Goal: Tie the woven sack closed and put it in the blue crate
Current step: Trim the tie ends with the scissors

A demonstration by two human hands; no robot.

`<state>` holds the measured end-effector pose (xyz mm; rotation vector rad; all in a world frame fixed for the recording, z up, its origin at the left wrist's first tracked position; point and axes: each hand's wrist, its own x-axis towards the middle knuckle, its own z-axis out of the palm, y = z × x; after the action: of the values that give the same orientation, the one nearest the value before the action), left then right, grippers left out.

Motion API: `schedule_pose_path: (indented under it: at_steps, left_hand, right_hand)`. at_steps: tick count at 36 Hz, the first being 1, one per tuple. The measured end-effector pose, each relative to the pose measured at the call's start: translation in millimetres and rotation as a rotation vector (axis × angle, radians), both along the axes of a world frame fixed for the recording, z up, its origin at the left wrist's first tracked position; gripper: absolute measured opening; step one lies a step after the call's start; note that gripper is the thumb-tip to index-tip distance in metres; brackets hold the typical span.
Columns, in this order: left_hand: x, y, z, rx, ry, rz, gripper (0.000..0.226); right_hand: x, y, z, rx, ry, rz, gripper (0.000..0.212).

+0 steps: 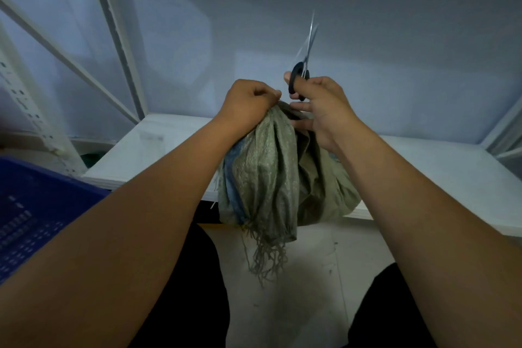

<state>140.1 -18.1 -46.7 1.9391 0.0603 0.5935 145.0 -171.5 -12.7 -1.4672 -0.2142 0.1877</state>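
A grey-green woven sack (271, 178) with a blue stripe and frayed threads sits on the front edge of a white shelf board (169, 144), part of it hanging over. My left hand (248, 102) is clenched on the gathered neck of the sack. My right hand (319, 104) holds black-handled scissors (303, 65), blades pointing up and slightly apart, right beside the neck. A thin pale tie seems to run up by the blades, too faint to be sure. The blue crate (31, 206) stands at the lower left.
White metal rack posts (118, 37) and diagonal braces rise at the left, another post at the far right (505, 127). A pale wall is behind the shelf. My dark-clothed legs (197, 291) and a light floor (296, 291) are below.
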Motion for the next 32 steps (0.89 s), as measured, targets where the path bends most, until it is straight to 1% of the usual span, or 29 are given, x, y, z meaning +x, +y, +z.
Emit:
schedule_pose_path:
  at_steps: [2, 6, 8, 12, 14, 18, 21, 24, 27, 29, 32]
  left_hand:
    - [0.0, -2.1, 0.3, 0.049, -0.003, 0.012, 0.015]
    - [1.5, -7.1, -0.3, 0.227, 0.019, 0.016, 0.023]
    - [1.5, -11.0, -0.2, 0.307, 0.017, 0.007, 0.026]
    - [-1.3, -19.7, 2.7, 0.371, 0.006, -0.006, 0.028]
    - [-2.9, -22.7, 3.3, 0.365, 0.01, -0.011, 0.027]
    - [-5.7, -23.3, 3.3, 0.315, 0.032, -0.04, 0.032]
    - [-8.2, -23.6, 5.2, 0.301, 0.013, -0.059, 0.034]
    - [-10.4, -24.6, 6.8, 0.256, -0.035, -0.101, 0.034]
    - [-11.7, -23.3, 9.1, 0.212, -0.058, -0.167, 0.034]
    - [-12.7, -21.9, 11.1, 0.186, -0.045, -0.196, 0.032]
    - [-13.4, -21.6, 13.4, 0.216, -0.005, -0.22, 0.034]
  right_hand:
    - [-0.2, 1.8, -1.0, 0.005, -0.013, -0.029, 0.044]
    - [5.7, 3.5, -2.4, 0.096, -0.095, -0.164, 0.033]
    - [9.9, 2.6, -1.9, 0.121, -0.144, -0.209, 0.031]
    - [13.0, 0.5, -4.3, 0.126, -0.209, -0.216, 0.032]
    - [13.6, 0.5, -5.7, 0.143, -0.197, -0.223, 0.03]
    - [13.2, 2.1, -4.9, 0.195, -0.156, -0.211, 0.027]
    - [11.7, 2.5, -3.2, 0.235, -0.109, -0.199, 0.025]
    - [10.0, 1.2, -0.3, 0.316, -0.035, -0.206, 0.021]
    - [9.7, -1.0, 3.9, 0.416, 0.029, -0.209, 0.022]
    - [10.1, -2.7, 6.3, 0.449, 0.045, -0.207, 0.02]
    - [11.2, -5.7, 8.3, 0.468, 0.053, -0.204, 0.017]
